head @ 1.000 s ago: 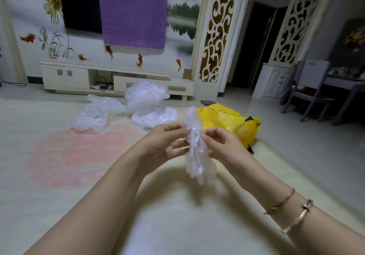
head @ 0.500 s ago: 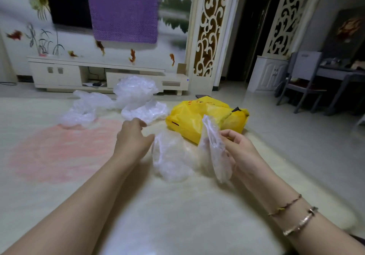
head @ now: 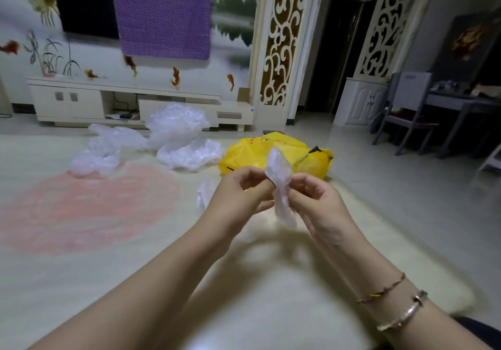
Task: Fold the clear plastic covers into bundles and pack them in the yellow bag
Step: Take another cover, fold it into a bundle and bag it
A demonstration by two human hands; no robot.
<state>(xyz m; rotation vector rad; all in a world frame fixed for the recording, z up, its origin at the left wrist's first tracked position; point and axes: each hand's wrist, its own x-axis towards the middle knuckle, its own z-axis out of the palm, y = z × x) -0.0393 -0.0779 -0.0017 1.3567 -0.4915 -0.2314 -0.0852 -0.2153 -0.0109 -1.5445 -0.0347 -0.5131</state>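
The person is working on the folding step: the left hand and the right hand are both pinching one clear plastic cover, gathered into a narrow upright strip in the air between them, just in front of the yellow bag. The bag is lying on the carpet beyond the hands. More loose covers are waiting in a heap farther back, and a smaller piece is lying beside the left wrist. The strip looks only partly bundled, so the next move probably calls for doubling it over tighter, then reaching forward to the bag's mouth, which is not plainly showing from here.
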